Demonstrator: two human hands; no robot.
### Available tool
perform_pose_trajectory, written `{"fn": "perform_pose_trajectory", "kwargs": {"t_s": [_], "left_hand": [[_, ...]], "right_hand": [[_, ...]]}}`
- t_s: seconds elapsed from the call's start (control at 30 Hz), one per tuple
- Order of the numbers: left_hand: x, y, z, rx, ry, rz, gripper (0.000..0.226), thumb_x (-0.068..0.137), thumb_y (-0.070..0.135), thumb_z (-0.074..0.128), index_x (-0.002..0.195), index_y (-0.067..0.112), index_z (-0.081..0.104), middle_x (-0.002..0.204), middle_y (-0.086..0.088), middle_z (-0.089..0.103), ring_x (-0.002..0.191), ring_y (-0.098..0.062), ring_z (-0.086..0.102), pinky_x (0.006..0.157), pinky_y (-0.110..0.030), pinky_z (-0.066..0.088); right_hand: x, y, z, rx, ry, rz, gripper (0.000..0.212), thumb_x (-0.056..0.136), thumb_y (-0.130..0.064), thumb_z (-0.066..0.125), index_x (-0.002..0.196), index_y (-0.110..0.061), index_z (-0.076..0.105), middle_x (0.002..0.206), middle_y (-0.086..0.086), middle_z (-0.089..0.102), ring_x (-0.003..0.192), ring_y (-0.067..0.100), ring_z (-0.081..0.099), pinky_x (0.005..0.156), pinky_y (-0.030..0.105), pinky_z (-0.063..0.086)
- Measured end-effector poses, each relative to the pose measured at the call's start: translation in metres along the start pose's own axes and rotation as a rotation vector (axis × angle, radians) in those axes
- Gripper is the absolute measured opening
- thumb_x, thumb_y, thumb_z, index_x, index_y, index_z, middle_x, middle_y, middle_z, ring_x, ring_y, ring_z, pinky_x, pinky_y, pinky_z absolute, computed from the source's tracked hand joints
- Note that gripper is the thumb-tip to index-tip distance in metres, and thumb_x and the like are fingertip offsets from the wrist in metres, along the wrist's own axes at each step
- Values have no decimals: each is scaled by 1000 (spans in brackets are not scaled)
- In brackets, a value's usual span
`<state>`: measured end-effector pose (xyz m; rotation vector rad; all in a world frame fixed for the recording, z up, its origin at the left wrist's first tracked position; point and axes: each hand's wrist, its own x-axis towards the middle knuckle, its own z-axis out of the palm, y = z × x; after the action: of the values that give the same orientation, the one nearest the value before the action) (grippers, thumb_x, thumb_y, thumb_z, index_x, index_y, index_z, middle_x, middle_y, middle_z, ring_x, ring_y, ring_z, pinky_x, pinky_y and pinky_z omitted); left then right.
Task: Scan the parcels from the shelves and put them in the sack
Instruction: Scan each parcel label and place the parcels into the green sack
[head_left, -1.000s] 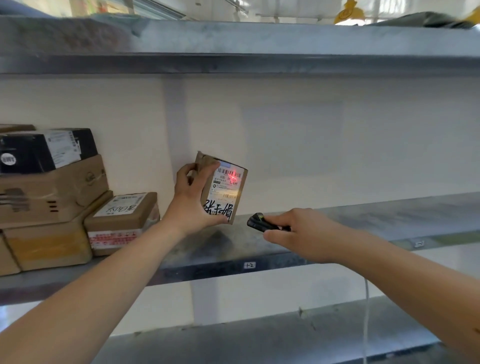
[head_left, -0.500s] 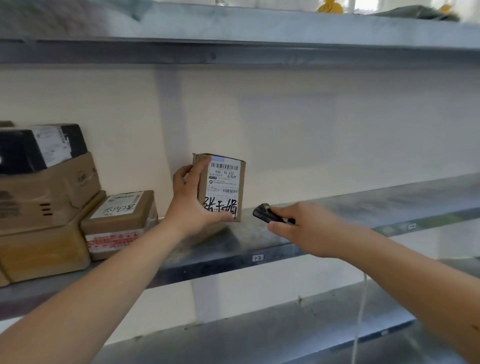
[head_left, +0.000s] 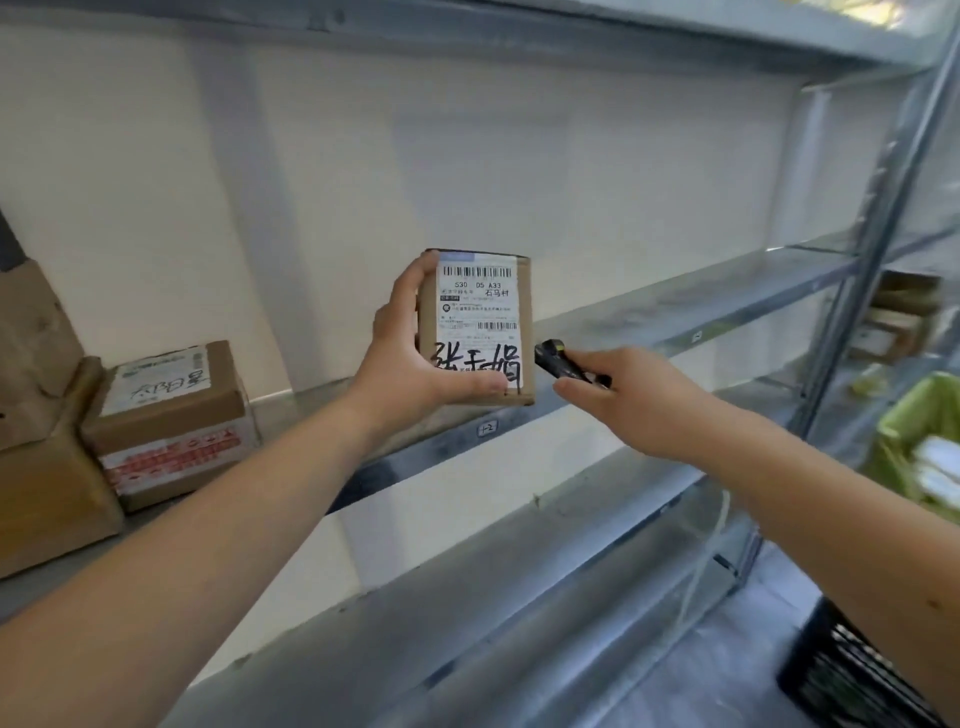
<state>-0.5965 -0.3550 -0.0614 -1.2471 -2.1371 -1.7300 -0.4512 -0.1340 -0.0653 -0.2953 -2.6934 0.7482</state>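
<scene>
Above the middle shelf (head_left: 675, 312), the left hand (head_left: 415, 364) grips the parcel (head_left: 475, 327) upright, label facing out for reading. Just right, the right hand (head_left: 644, 400) pinches the scanner (head_left: 558, 358), aimed at it

Left hand (head_left: 410, 364) grips parcel (head_left: 475, 327); right hand (head_left: 639, 400) holds scanner (head_left: 558, 359).

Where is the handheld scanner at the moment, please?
In the head view, right of centre: the right hand holds the scanner just right of the small parcel, which the left hand holds.
</scene>
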Motion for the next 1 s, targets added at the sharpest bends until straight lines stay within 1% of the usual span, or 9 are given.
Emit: {"fn": "perform_pose_trajectory", "kwargs": {"t_s": [0.07,0.23,0.37,0.5,0.6,0.67,0.83,0.9,1.0], "left_hand": [[0,5,17,-42,-83,2,124,48,34,105,144,65,32,151,2,43,140,-21,49,111,-49,49],[-4,15,87,-169,-293,-6,127,44,37,106,141,70,30,155,3,39,141,-23,49,110,-53,49],[-11,29,162,-255,-413,6,130,43,41,105,144,69,28,157,6,37,143,-20,47,112,-52,48],[-21,46,244,-279,-525,46,129,44,42,105,144,70,29,152,4,42,142,-22,48,113,-53,46],[-31,57,306,-307,-590,52,128,43,43,105,143,69,29,149,5,42,139,-20,49,112,-51,48],[-38,63,348,-362,-640,31,128,43,42,105,144,68,30,150,5,44,136,-18,53,109,-49,51],[-47,74,447,-484,-714,-21,130,48,32,106,151,54,31,139,27,54,128,0,59,102,-34,57],[-48,78,480,-497,-714,-57,130,44,40,107,147,61,31,140,27,54,130,-3,59,102,-34,57],[-51,78,525,-509,-721,-108,126,41,50,107,138,73,31,139,28,55,127,-4,61,95,-30,59]], "right_hand": [[-26,8,-5,-28,31,68,30,100,-52,54,124,-40,66,66,-3,63,48,7,51,40,17,32],[-97,40,-25,-36,81,264,28,99,-49,56,123,-37,66,77,5,71,57,17,62,46,24,40],[-155,77,-46,-31,171,397,30,96,-53,63,121,-37,68,73,2,72,51,9,62,44,23,46],[-213,127,-66,28,215,535,42,91,-62,63,126,-39,64,77,1,75,63,18,72,56,40,61],[-250,172,-81,-14,278,611,45,93,-61,59,132,-40,64,73,-5,72,55,5,64,40,19,43],[-272,201,-93,-9,301,663,49,93,-61,59,136,-38,63,70,-9,70,55,0,63,39,14,38],[-311,272,-125,-62,260,743,64,96,-65,54,151,-31,51,97,-19,65,72,-1,58,59,20,41],[-322,299,-138,-57,266,762,66,98,-62,54,155,-28,47,106,-13,63,76,-2,53,62,20,37],[-335,332,-155,-77,252,768,62,100,-59,54,152,-26,51,105,-17,67,79,-2,57,62,20,38]]}}
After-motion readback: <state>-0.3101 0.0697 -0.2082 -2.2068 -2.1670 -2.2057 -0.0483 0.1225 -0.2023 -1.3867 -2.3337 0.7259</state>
